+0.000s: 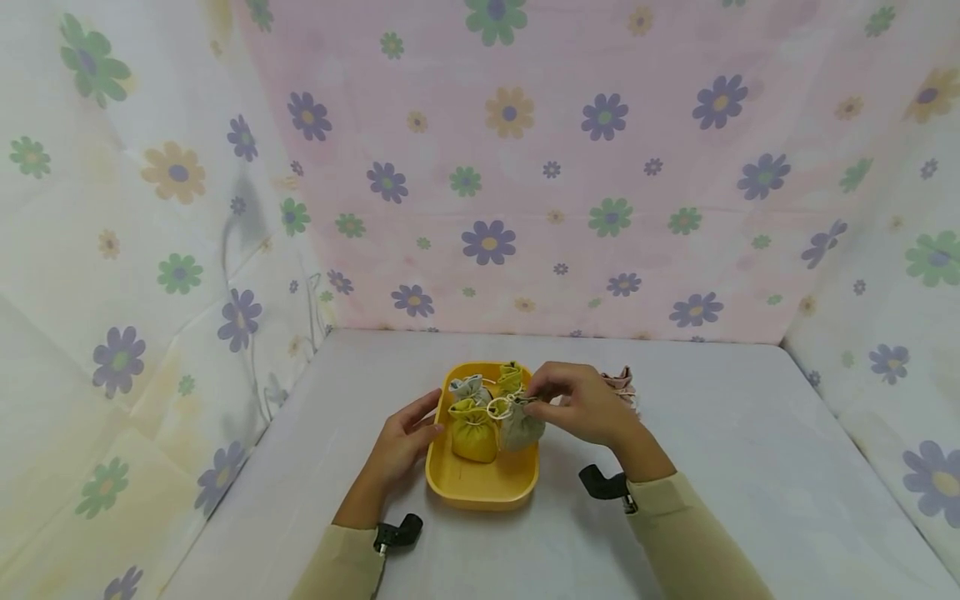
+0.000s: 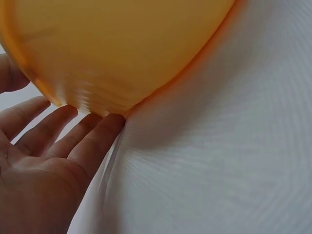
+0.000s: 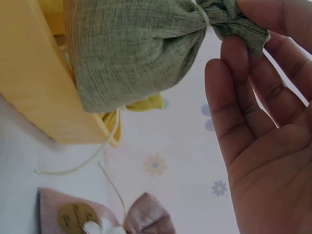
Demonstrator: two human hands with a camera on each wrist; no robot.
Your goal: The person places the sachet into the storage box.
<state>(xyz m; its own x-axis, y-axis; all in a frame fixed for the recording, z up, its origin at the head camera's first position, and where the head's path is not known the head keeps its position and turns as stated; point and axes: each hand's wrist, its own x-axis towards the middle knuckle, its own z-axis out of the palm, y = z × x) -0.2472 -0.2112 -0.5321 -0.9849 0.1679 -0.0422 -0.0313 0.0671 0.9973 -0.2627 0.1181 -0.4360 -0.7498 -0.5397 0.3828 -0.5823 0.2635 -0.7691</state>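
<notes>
My right hand (image 1: 587,406) pinches the gathered neck of a grey-green drawstring pouch (image 3: 131,53), holding it at the right side of a yellow tray (image 1: 480,490). In the right wrist view, thumb and fingertips close on the cloth above its cord. My left hand (image 1: 401,439) touches the tray's left side with its fingers (image 2: 100,136) extended against the wall. Inside the tray are a yellow pouch (image 1: 474,440), a pale patterned pouch (image 1: 468,388) behind it and another yellow-green pouch (image 1: 511,377) at the back.
A pink pouch (image 3: 73,209) with a round tan label lies on the white table (image 1: 720,433), right of the tray and partly hidden by my right hand in the head view. Flower-printed curtains (image 1: 555,183) stand behind and on both sides.
</notes>
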